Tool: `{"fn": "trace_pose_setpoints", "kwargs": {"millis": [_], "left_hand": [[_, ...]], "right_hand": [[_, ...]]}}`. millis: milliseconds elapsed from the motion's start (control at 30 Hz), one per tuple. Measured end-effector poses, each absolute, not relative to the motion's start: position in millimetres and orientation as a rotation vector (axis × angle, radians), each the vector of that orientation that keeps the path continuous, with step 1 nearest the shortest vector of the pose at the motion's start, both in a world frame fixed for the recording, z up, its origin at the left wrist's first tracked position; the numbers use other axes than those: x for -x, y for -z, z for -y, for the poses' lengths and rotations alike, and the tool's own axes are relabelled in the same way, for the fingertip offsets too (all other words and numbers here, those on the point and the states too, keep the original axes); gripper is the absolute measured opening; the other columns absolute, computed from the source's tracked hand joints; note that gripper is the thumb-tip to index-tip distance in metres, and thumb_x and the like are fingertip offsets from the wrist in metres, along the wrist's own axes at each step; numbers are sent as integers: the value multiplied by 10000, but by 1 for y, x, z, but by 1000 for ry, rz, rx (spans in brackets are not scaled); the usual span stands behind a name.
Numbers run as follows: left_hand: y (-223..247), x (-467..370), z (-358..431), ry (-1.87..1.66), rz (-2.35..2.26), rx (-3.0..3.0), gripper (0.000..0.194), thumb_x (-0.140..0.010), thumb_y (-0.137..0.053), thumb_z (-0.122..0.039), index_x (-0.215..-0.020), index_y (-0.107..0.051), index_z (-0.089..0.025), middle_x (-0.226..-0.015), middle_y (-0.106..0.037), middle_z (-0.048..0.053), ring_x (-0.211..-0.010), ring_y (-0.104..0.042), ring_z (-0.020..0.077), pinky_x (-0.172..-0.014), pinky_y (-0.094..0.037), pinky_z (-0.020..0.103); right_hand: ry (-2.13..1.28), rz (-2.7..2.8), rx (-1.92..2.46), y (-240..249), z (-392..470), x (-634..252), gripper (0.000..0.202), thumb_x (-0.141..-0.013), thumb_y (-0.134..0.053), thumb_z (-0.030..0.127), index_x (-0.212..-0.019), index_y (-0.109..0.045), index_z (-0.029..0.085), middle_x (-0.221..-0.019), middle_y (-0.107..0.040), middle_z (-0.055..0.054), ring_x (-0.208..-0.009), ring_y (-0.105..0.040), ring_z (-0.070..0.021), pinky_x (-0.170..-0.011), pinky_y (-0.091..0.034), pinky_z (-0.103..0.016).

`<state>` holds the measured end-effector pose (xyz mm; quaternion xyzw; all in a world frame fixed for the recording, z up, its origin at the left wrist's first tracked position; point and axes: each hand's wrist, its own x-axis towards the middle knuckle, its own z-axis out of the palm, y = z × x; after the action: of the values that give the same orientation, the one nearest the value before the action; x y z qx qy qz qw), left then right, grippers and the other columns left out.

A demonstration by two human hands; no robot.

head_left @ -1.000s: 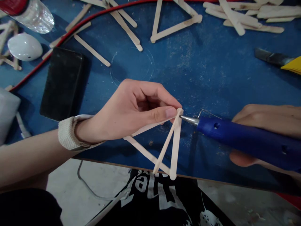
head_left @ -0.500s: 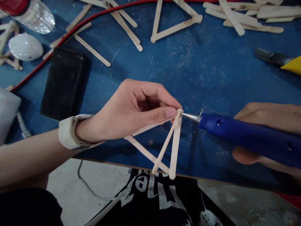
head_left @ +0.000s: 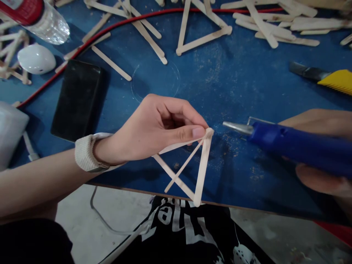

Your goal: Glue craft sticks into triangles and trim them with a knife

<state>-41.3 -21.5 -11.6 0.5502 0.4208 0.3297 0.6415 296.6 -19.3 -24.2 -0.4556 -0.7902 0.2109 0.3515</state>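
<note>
Craft-stick triangle point(head_left: 202, 168) has its top corner pinched between the thumb and fingers of the left hand point(head_left: 154, 128), held over the near edge of the blue table point(head_left: 247, 77); whether its lower corner touches the wood is hard to tell. A thinner-looking stick point(head_left: 180, 172) slants from that same corner across the triangle's lower side, its far end sticking out past it. The right hand point(head_left: 319, 123) is wrapped round a blue glue gun point(head_left: 288, 141), whose metal nozzle point(head_left: 238, 127) points at the corner but stands a little apart from it; trigger pressure cannot be seen. The step in hand looks like gluing the slanting stick at this corner. The next move would seem to call for setting that stick's angle and a firm, steady pinch, fingers clear of hot glue. Farther out lie a dark phone point(head_left: 78, 99), another stick triangle point(head_left: 205, 40) and a pile of sticks point(head_left: 269, 31).
</note>
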Motion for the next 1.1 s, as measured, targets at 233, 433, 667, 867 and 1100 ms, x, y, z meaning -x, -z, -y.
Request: {"fn": "trace_pose_setpoints", "kwargs": {"millis": [233,433,667,867,1100], "left_hand": [[13,40,21,-755,-967,-1291,215,-977,-1013,-474,-925,-921,-287,-868,-867,15,-654,-698,106,-541,-524,221],[11,40,20,-741,-988,-1268,263,-904,-1065,-513,-910,-917,-296,-848,-861,5,-619,-651,108,-512,-491,238],[12,42,21,-746,-981,-1294,302,-881,-1073,-552,-936,-919,-298,-867,-864,20,-638,-679,130,-518,-505,260],[13,43,21,-732,-990,-1321,376,-891,-1043,-629,-971,-914,-285,-877,-858,23,-642,-684,126,-523,-534,257],[14,42,21,-769,-936,-1288,198,-1023,-980,-427,-998,-910,-244,-910,-865,33,-735,-748,122,-612,-585,223]], "right_hand": [[-681,2192,966,17,14,-299,323,-1028,-810,774,-1037,-862,456,-913,-827,-1,-801,-837,-232,-566,-653,-374],[-739,2305,682,21,-5,-306,354,-1109,-744,700,-1122,-872,371,-957,-878,-3,-689,-828,-182,-523,-656,-302],[-754,2300,690,18,-2,-303,354,-1116,-740,675,-1049,-865,350,-912,-868,-5,-678,-834,-194,-446,-623,-287],[-693,2321,729,13,-1,-304,409,-1112,-722,725,-1056,-844,339,-900,-857,-8,-681,-831,-196,-469,-612,-319],[-660,2220,849,10,-3,-304,406,-1040,-825,729,-929,-819,339,-853,-828,-8,-671,-776,-198,-550,-580,-390]]}}
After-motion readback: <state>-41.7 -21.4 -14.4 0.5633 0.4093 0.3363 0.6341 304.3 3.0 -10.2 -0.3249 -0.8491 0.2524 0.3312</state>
